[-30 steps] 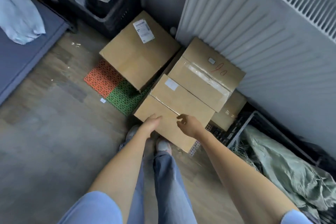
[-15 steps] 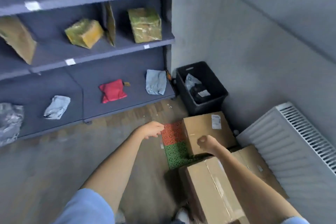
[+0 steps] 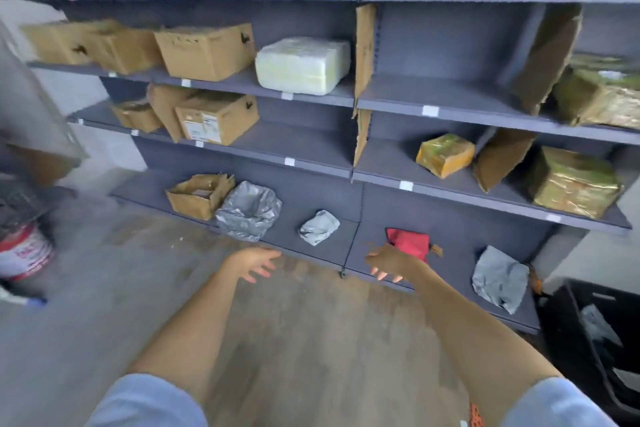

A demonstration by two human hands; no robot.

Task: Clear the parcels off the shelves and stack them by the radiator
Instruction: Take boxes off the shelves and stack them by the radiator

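Observation:
Grey-blue shelves [image 3: 450, 104] fill the view, loaded with parcels. Cardboard boxes [image 3: 206, 50] and a white wrapped block [image 3: 303, 64] sit on the upper left levels. Yellow-green taped parcels [image 3: 445, 154] lie on the right. On the bottom level are an open torn box [image 3: 197, 196], grey bags [image 3: 247, 210], a small grey bag [image 3: 318, 227], a red pouch [image 3: 410, 243] and another grey bag [image 3: 500, 277]. My left hand [image 3: 256, 262] is empty with fingers spread, in front of the bottom shelf. My right hand [image 3: 389, 262] is empty too, just before the red pouch. The radiator is out of view.
A black crate [image 3: 595, 340] with bags stands on the floor at the right. A red and white bucket [image 3: 22, 253] and dark baskets sit at the left. Wooden floor [image 3: 311, 340] lies between me and the shelves.
The view has swung from the stacked boxes by the radiator to the shelves. Both hands let go of the box and now reach empty toward the bottom shelf.

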